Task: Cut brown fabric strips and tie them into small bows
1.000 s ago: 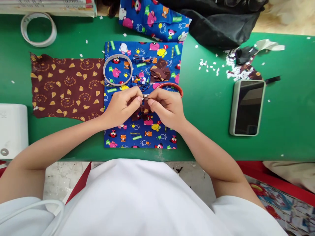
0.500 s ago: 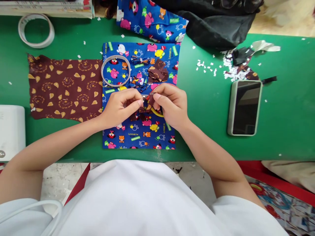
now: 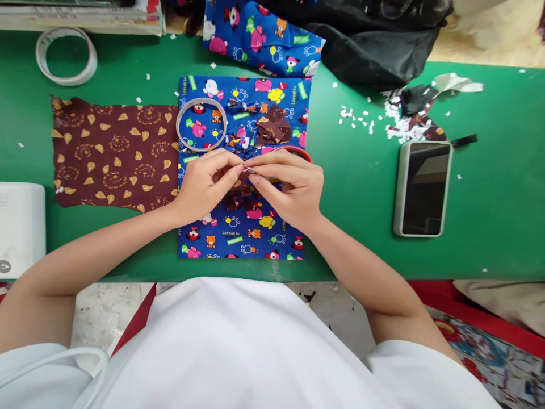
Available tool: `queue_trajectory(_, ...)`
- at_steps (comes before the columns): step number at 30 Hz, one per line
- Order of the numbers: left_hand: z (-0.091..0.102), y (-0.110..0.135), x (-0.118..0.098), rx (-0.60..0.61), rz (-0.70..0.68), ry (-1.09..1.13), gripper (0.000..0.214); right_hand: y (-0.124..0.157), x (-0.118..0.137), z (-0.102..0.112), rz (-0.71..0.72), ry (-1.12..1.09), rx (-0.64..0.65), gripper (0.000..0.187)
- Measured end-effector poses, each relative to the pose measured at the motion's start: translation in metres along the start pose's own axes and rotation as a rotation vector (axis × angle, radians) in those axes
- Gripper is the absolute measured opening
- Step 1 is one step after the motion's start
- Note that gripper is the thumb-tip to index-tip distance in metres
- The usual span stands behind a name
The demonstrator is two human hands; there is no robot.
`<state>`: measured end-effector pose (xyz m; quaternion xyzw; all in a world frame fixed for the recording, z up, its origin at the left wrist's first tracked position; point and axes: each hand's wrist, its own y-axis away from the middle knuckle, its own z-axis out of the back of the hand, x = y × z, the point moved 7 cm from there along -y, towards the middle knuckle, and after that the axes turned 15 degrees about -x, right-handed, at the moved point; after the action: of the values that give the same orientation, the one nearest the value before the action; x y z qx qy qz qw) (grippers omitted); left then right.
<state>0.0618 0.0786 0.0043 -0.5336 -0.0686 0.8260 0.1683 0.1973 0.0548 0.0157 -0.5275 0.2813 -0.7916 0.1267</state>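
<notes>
My left hand and my right hand meet over the blue cartoon-print cloth, thumbs and fingertips pinched together. Between the fingertips is a small brown cloth piece, mostly hidden by the fingers. A red curved handle, seemingly of scissors, shows behind my right hand; the rest of it is covered. Brown cloth pieces lie piled on the blue cloth beyond the hands, with small blue scraps beside them. Several more brown bits lie just below my fingers.
A tape roll rests on the blue cloth. A larger brown patterned cloth lies left, below another tape roll. On the right are a phone and white paper bits. A black bag is at the back.
My right fingers have moved left to meet my left fingertips. The brown piece in my right hand is now mostly covered, and the yellow part of the handle is hidden.
</notes>
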Motion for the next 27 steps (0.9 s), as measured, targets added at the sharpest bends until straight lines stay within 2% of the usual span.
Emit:
queue_trajectory(8, -0.0003, 0.0018, 0.0014, -0.011, -0.014, -0.028, 0.021, 0.0002, -0.0012, -0.0006, -0.005, 0.079, 0.019, 0.014)
queue_trajectory(17, -0.0013, 0.0027, 0.0046, 0.047, 0.085, 0.105, 0.023, -0.0007, -0.0018, 0.0017, -0.030, 0.055, -0.003, 0.014)
queue_trajectory(27, -0.0005, 0.0001, 0.0007, -0.011, 0.053, 0.025, 0.021, -0.0040, 0.0016, 0.0025, -0.023, 0.029, -0.011, 0.013)
